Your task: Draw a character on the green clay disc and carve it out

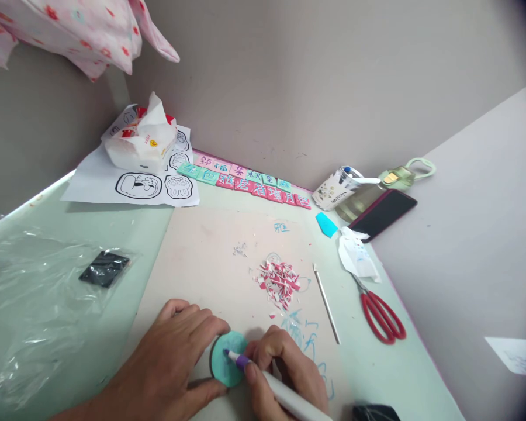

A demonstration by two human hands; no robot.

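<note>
The round turquoise disc (222, 369) sits on the beige board (193, 257), room opening toward eleven, up to the board's left edge. Its dark rim shows at nine. There the left hand (182, 345) pinches it, thumb and fingers apart; at four the right hand (284, 365) pinches a marker (287, 393), tip on the disc. Shavings (280, 283) lie at one.

This looks like a craft table (397, 374) by a wall (263, 88): red scissors (382, 316) right of the right hand (284, 371), pink scraps (279, 283) ahead.
</note>
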